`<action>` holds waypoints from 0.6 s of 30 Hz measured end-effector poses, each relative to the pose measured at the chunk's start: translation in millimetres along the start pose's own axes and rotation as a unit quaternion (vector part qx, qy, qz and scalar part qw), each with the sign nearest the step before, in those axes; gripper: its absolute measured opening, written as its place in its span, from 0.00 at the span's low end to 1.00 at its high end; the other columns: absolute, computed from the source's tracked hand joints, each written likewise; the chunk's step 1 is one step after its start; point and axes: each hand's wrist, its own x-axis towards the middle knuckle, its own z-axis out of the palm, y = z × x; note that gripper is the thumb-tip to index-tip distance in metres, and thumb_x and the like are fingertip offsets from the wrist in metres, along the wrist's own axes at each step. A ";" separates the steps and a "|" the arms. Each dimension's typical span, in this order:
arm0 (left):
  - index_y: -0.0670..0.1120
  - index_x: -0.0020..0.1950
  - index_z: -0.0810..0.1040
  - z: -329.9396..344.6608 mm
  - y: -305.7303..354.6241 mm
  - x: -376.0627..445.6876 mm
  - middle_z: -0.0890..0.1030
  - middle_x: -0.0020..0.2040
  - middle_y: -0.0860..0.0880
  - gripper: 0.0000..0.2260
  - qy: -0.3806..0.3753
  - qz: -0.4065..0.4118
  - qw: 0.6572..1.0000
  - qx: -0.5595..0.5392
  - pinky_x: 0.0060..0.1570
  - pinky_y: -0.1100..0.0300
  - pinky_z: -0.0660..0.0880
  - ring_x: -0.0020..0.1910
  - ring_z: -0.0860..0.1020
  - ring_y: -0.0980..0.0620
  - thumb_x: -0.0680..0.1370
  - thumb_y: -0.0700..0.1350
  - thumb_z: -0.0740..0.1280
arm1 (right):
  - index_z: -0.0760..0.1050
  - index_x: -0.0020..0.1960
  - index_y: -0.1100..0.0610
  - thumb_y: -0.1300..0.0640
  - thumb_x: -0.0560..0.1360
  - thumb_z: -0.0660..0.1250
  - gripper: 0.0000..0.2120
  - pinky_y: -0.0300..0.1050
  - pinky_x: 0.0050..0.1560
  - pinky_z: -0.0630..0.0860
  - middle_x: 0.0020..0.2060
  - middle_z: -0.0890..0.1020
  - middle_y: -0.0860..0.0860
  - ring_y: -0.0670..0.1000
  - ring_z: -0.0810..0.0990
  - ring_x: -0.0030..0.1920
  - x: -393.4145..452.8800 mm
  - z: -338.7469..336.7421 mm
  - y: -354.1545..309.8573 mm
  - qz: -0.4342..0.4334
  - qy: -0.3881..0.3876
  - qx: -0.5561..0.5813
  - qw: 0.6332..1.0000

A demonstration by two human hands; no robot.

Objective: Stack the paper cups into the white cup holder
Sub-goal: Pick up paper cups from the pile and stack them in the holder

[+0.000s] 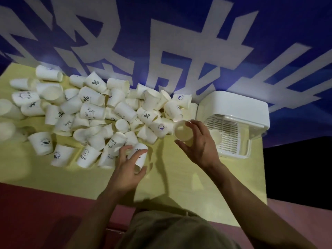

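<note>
- Our left hand [129, 169] gripped a printed paper cup [139, 157] beside the cup pile [93, 112].
- Our right hand [199, 146] clasped an open-mouthed cup [183, 131] near the white cup holder [233, 112].

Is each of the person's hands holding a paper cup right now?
Yes, the left hand grips a printed paper cup near the pile, and the right hand holds a plain cup beside the white cup holder.
</note>
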 end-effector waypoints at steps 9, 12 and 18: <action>0.55 0.78 0.61 43.2 99.9 11.3 0.64 0.67 0.53 0.37 0.003 0.068 0.995 0.069 0.56 0.64 0.70 0.65 0.68 0.54 0.73 0.47 0.76 | 0.61 0.78 0.56 0.50 0.72 0.78 0.41 0.47 0.55 0.80 0.67 0.72 0.52 0.52 0.75 0.63 -105.2 -58.0 101.1 0.080 -0.013 0.085 0.993; 0.50 0.75 0.62 67.1 135.5 19.4 0.63 0.66 0.51 0.36 0.042 0.084 0.991 0.091 0.56 0.70 0.67 0.66 0.68 0.50 0.72 0.47 0.77 | 0.62 0.78 0.53 0.50 0.72 0.78 0.40 0.49 0.52 0.82 0.68 0.69 0.52 0.50 0.74 0.61 -119.3 -68.7 127.7 0.077 -0.008 0.086 0.993; 0.49 0.75 0.61 106.3 202.0 51.8 0.71 0.66 0.51 0.37 0.029 0.111 0.990 0.081 0.61 0.58 0.69 0.64 0.67 0.52 0.72 0.49 0.77 | 0.63 0.77 0.50 0.49 0.72 0.78 0.38 0.47 0.51 0.83 0.68 0.68 0.51 0.45 0.72 0.58 -126.4 -101.5 163.2 0.091 0.000 0.090 0.992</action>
